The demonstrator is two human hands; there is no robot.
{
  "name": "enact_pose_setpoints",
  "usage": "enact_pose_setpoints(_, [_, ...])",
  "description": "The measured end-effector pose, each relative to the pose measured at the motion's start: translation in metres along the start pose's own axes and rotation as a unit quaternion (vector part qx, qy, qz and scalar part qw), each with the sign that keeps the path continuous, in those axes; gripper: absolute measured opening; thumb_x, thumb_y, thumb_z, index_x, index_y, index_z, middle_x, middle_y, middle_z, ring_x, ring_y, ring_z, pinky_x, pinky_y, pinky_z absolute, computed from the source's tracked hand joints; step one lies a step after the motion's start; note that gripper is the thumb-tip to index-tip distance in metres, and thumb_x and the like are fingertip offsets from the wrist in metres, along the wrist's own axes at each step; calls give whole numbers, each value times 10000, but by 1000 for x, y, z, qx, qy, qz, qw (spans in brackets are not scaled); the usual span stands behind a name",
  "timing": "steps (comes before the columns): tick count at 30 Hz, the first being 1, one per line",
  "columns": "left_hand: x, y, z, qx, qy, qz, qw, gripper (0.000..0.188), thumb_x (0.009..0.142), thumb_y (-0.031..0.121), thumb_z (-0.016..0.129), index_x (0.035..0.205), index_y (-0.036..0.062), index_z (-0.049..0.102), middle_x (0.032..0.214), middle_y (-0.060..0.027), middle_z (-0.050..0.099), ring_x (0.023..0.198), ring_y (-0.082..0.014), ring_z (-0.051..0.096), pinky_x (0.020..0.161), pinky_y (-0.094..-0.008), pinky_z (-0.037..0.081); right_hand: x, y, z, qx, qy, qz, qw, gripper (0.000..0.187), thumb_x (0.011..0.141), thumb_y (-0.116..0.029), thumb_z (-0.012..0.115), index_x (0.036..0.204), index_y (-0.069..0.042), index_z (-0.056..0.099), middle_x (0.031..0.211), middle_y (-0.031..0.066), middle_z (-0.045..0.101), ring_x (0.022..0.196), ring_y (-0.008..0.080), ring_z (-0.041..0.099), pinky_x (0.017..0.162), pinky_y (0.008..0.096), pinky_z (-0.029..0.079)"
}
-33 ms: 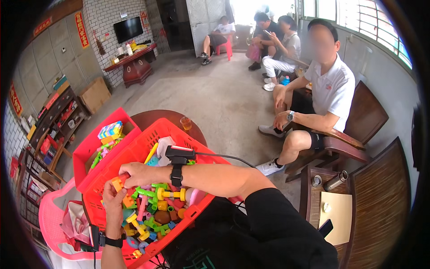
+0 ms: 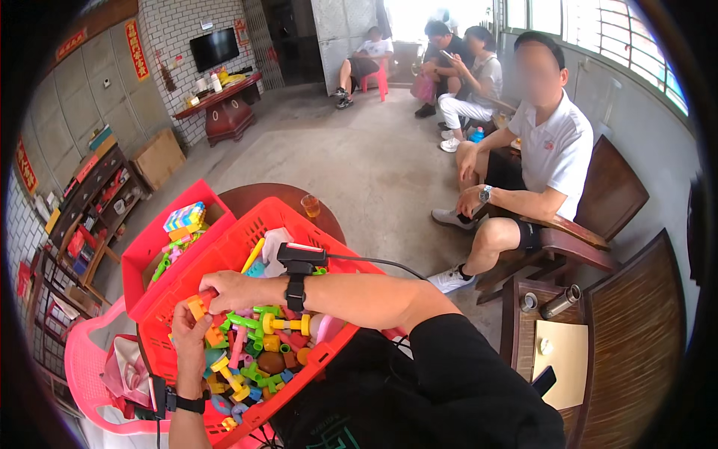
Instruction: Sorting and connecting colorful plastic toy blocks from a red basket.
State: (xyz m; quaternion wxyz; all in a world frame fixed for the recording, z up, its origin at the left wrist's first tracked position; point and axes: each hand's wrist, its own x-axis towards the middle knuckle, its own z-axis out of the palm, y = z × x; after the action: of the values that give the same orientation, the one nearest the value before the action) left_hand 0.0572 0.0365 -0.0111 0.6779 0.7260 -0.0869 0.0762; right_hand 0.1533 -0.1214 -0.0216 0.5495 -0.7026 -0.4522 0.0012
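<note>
My left hand [image 2: 188, 331] is closed round orange toy building blocks [image 2: 198, 307] above a big red plastic crate [image 2: 298, 376]. My right hand [image 2: 233, 290] reaches across from the right and pinches the upper end of the same blocks, where a redder part shows between the fingers. Both hands touch each other around them. Below, a jumble of colourful toy pieces fills the crate, among them a yellow dumbbell-shaped piece [image 2: 286, 324] and green tube pieces [image 2: 243, 322]. My fingers partly hide the held blocks.
Beyond the crate's left side stands a smaller red bin [image 2: 142, 262] with more toy blocks. A glass of amber drink [image 2: 310, 205] rests on a round table [image 2: 262, 193] behind. A pink plastic chair [image 2: 86, 359] is at left; a seated person [image 2: 553, 142] at right.
</note>
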Motion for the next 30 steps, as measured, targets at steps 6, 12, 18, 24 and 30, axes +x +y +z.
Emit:
enact_pose_setpoints(6, [2,-16,-6,106,-6,80,991,435,820,114,637,1164,5,396,1070,-98,543,948,-165,560,842,-272,442,-5,-18,-8,110,-48,107,987,365,677,-113,690,974,40,543,813,138,599,688,211,627,561,305,494])
enact_pose_setpoints(12, [-4,-10,-7,136,-41,45,989,570,782,46,643,1260,39,332,1113,-121,508,965,-189,558,818,-293,471,-8,-23,-8,160,-49,161,973,377,676,-123,718,961,49,541,826,144,596,720,221,628,579,317,494])
enact_pose_setpoints(18, [-7,5,13,120,-14,-51,991,725,668,-52,669,1292,77,324,1087,-102,516,938,-178,560,742,-281,514,-5,-5,-3,29,-13,59,998,485,695,-183,718,1058,47,494,900,186,583,850,294,601,754,379,464])
enact_pose_setpoints(24, [-2,25,6,143,-92,-113,979,740,626,-46,687,1283,63,368,1067,-66,529,948,-163,557,749,-268,502,-13,-36,-27,96,-129,112,981,584,734,-118,655,1242,-39,378,899,145,589,679,204,611,583,311,499])
enact_pose_setpoints(30, [-7,17,7,373,-11,120,920,769,592,59,754,1267,48,386,1082,-130,531,970,-263,569,816,-367,473,-10,-27,-19,162,-120,118,972,538,751,-99,631,1238,-82,403,859,89,578,637,153,598,535,278,493])
